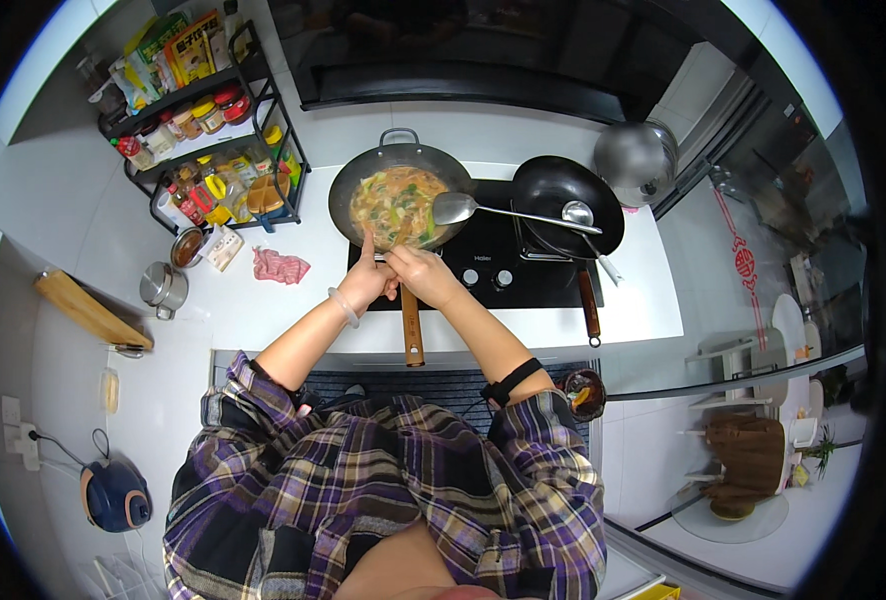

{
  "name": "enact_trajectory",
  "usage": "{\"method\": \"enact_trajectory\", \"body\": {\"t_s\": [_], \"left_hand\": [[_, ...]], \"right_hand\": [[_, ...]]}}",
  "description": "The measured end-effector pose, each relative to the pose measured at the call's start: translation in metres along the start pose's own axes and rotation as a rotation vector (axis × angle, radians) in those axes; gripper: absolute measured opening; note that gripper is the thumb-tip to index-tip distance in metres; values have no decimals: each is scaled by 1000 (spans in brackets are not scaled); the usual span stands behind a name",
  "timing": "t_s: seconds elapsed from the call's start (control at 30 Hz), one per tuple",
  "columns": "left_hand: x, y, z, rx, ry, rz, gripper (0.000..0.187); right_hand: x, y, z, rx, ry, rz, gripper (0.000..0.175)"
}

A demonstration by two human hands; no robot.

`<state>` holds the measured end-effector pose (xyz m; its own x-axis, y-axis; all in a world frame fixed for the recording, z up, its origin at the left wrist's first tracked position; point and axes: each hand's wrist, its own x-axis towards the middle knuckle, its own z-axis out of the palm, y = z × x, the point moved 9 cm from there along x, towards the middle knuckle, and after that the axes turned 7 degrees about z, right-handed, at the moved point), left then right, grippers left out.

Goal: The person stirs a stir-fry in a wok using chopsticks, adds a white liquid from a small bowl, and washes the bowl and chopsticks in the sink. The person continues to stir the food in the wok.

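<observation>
My left hand [369, 279], a pale bangle on its wrist, is over the near rim of a wok [454, 161], index finger extended and other fingers curled. Close against it, my right hand [422, 276] has its fingertips bunched together. Whether anything is pinched between the hands is hidden. Below them the wok's wooden handle [411, 322] points towards me. Noodle-like strands and green vegetables in an orange-brown soup [394, 199] fill the wok. A metal spatula [456, 208] lies with its blade over the wok's right side and its handle across a second pan.
On the black gas hob [488, 296], the dark second pan [537, 180] holds a ladle [578, 214]; its handle juts forward. A pink cloth [281, 267] and a metal pot [164, 286] are left. A condiment rack [270, 112] stands back left, metal lids [657, 184] back right.
</observation>
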<state>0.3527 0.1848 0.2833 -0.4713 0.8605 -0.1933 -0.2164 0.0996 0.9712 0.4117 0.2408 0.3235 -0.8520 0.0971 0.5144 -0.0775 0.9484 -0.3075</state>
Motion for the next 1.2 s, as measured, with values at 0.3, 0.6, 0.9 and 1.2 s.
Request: {"method": "enact_trajectory", "body": {"t_s": [0.3,0.6,0.9,1.2], "left_hand": [[-18,-14,-60,10,169,-40,64],[-26,-61,-88,-86,232,-191,33],[4,-46,-65,-16,46,-135,24],[27,-37,13,5,-349,9,28]], "right_hand": [[-50,124,-27,1320,683,791,19],[-117,97,-83,1862,758,937,26],[-159,-82,-212,2065,672,38,24],[-204,-227,-196,1800,891,-249,32]]}}
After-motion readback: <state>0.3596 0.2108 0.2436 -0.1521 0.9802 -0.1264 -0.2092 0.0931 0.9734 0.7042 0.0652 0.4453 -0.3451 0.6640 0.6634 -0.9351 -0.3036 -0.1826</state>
